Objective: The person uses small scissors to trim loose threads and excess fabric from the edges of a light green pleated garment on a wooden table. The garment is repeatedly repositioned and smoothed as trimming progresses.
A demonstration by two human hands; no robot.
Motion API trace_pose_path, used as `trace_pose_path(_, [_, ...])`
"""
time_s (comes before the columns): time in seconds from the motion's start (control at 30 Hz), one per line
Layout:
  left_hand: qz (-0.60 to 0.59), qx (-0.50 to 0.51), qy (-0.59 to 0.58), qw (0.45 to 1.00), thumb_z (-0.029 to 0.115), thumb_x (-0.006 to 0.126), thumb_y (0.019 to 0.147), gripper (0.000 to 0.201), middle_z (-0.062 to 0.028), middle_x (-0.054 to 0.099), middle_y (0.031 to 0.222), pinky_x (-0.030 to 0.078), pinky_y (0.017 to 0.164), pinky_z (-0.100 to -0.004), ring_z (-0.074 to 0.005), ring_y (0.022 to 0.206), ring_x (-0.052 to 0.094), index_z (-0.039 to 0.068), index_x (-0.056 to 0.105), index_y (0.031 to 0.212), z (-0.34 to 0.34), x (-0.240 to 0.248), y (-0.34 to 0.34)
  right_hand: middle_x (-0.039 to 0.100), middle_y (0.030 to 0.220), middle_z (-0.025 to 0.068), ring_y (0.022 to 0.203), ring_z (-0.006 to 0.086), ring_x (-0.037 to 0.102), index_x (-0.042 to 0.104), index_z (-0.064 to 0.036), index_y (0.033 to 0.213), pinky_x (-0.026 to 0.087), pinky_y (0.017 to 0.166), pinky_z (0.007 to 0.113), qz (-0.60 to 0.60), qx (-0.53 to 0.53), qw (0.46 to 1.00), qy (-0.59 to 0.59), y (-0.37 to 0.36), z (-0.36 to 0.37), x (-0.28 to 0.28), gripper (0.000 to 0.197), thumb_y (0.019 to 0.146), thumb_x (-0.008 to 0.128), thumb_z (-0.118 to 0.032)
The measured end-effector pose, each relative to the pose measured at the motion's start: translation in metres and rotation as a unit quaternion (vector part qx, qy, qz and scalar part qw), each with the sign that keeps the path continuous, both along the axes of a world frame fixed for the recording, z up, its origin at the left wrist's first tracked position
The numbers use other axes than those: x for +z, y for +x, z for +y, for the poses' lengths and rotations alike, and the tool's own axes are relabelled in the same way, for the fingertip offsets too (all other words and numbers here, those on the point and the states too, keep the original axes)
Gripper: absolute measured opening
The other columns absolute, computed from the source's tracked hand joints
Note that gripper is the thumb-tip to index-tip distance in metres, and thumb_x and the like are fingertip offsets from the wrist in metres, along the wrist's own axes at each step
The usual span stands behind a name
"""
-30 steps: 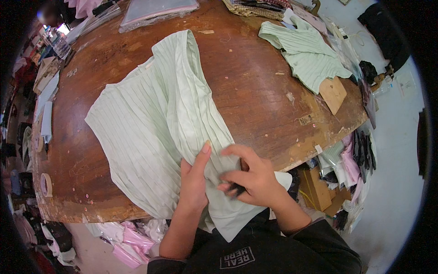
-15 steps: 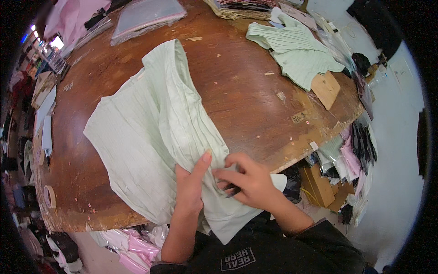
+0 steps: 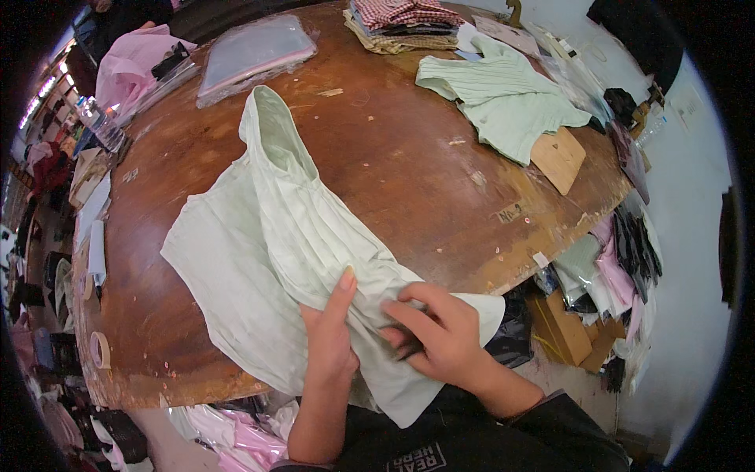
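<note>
I have the pale green garment [image 3: 287, 252] spread over the near part of the counter [image 3: 385, 173], its lower end draped past the edge against the dark shirt [image 3: 480, 429]. I judge it light, soft and limp, with pleats that could shift or crease; I'd take hold at a doubled edge or seam, lightly. The left hand [image 3: 330, 334] pinches the cloth, thumb on top. The right hand [image 3: 440, 334] is curled just beside it, something dark among its fingers; blur means I cannot tell whether it grips cloth too. Farther right lies another green garment [image 3: 507, 94].
</note>
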State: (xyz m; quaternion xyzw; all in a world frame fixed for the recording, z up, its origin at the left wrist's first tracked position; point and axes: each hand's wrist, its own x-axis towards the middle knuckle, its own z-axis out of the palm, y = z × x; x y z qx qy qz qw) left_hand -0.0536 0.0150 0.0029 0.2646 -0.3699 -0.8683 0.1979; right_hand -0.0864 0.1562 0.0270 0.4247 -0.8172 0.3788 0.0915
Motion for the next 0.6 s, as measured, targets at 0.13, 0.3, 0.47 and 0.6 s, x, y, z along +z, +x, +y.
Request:
trace_pose_path(0.13, [-0.029,0.040,0.008,0.999,0.010,0.062,0.086,0.055,-0.0164,0.058,0.123,0.053,0.088,-0.0378,-0.0257,0.105,0.062,-0.004,0.041,0.135,0.004,-0.006,0.001,0.059,0.104,0.0097,0.069,0.0246,0.063,0.065,-0.0070,0.111,0.051,0.058,0.035,-0.022,-0.004,0.999,-0.041,-0.001,0.008,-0.009,0.047,0.067,0.080,-0.015])
trace_pose_path(0.3, [-0.025,0.018,0.009,1.000,0.013,0.059,0.083,0.051,-0.0159,0.062,0.116,0.052,0.087,-0.0377,-0.0259,0.102,0.063,-0.004,0.047,0.129,0.001,-0.007,0.010,0.060,0.107,0.0119,0.074,0.0259,0.064,0.066,-0.0080,0.110,0.051,0.059,0.034,-0.034,-0.027,0.999,-0.030,0.000,-0.011,0.006,0.043,0.069,0.077,-0.015])
trace_pose_path(0.47, [-0.041,0.006,0.022,0.999,0.022,0.056,0.083,0.048,-0.0151,0.063,0.112,0.053,0.082,-0.0342,-0.0247,0.097,0.064,-0.004,0.053,0.123,-0.006,-0.013,0.018,0.061,0.109,0.0138,0.074,0.0246,0.063,0.070,-0.0090,0.107,0.049,0.058,0.032,0.040,0.009,0.999,0.016,0.015,-0.027,-0.013,0.036,0.072,0.074,-0.013])
trace_pose_path(0.6, [-0.010,-0.006,0.132,0.991,0.015,0.056,0.084,0.042,-0.0138,0.064,0.110,0.053,0.081,-0.0328,-0.0225,0.095,0.065,-0.005,0.054,0.121,-0.010,-0.027,0.021,0.061,0.107,0.0148,0.075,0.0239,0.061,0.071,-0.0093,0.106,0.049,0.058,0.031,0.052,0.004,0.998,0.029,0.020,-0.032,-0.020,0.036,0.071,0.075,-0.010])
